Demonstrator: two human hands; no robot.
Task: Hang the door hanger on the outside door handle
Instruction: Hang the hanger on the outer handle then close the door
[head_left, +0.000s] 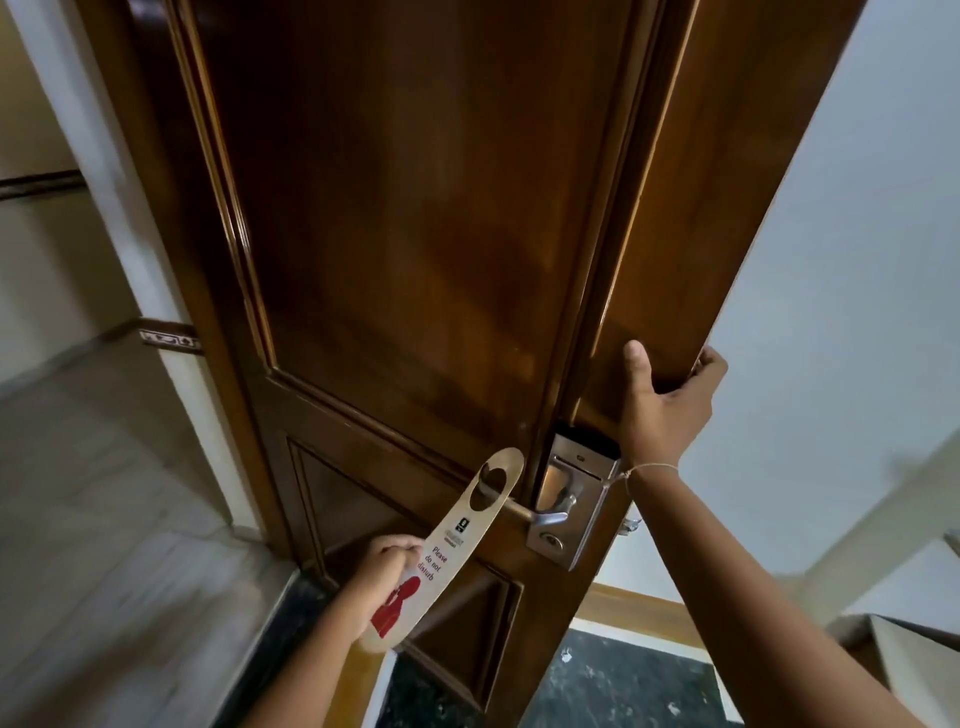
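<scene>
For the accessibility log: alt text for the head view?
The left hand threads a tan "Please do not disturb" card door hanger onto the metal lever handle of a dark wooden door. The right hand grips the door's edge above the silver lock plate.

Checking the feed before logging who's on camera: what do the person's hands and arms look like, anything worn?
Both arms are bare to the frame edge: no sleeves or gloves. The right hand has a thin pale thread knotted round the wrist. The left hand shows no rings, watch or band.
</scene>
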